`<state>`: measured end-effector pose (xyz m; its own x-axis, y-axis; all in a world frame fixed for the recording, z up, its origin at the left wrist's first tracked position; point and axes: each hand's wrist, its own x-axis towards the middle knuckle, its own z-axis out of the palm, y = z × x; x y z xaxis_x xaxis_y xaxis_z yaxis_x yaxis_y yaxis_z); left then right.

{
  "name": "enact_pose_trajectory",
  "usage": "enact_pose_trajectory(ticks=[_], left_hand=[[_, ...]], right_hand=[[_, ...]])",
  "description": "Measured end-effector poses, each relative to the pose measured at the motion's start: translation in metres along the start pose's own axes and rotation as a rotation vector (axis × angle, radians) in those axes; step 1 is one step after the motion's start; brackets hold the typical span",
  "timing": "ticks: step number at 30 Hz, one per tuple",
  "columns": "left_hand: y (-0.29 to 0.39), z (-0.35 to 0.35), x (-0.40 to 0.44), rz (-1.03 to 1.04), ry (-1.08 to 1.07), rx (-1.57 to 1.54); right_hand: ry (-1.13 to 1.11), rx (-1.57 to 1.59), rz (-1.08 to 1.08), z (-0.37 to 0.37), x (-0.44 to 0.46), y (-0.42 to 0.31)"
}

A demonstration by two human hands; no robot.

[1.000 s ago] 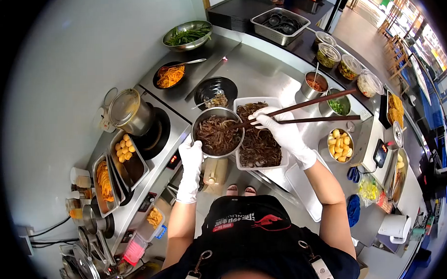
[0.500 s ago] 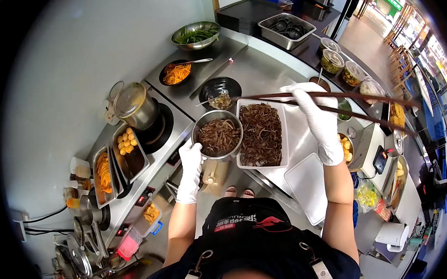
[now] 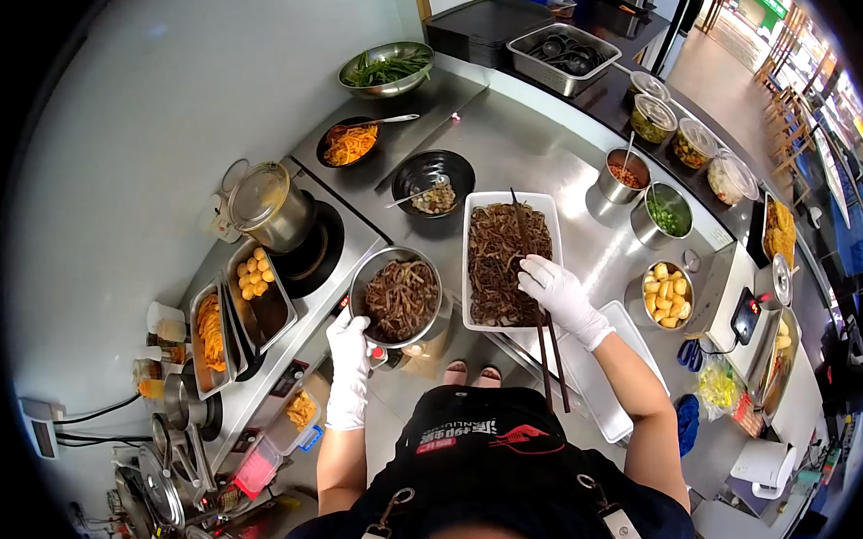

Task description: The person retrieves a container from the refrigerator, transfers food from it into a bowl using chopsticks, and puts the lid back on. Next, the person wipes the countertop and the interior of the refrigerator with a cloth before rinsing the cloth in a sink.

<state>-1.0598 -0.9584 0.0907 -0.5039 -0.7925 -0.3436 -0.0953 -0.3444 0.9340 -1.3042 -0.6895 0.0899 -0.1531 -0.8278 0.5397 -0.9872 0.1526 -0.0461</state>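
My left hand, in a white glove, grips the rim of a round metal bowl that holds brown shredded food. My right hand, also gloved, is closed on a pair of long dark chopsticks. Their upper ends lie over a white rectangular tub full of the same brown strips, and the other ends point toward my apron. The metal bowl is left of the tub, apart from it. Behind them stands a black bowl with a spoon and chopped food.
A lidded pot stands on the stove at left. Metal cups of red and green food and a bowl of yellow pieces are at right. A white lid lies beside the tub.
My right hand has come down and left over the tub, and the chopsticks have swung from sideways to roughly upright in view. The metal bowl has shifted left and toward me, away from the tub.
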Motion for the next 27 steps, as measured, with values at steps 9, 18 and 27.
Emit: enact_pose_trajectory(ticks=[9, 18, 27], left_hand=[[0.011, -0.024, -0.046, 0.006, 0.124, 0.072], [0.004, -0.035, -0.052, -0.009, 0.092, -0.015], [-0.023, -0.046, -0.042, 0.027, 0.111, -0.010]], right_hand=[[-0.197, 0.057, -0.030, 0.053, -0.018, 0.021], [-0.195, 0.131, 0.080, 0.056, -0.029, 0.028], [0.205, -0.160, 1.023, -0.049, -0.149, 0.063]])
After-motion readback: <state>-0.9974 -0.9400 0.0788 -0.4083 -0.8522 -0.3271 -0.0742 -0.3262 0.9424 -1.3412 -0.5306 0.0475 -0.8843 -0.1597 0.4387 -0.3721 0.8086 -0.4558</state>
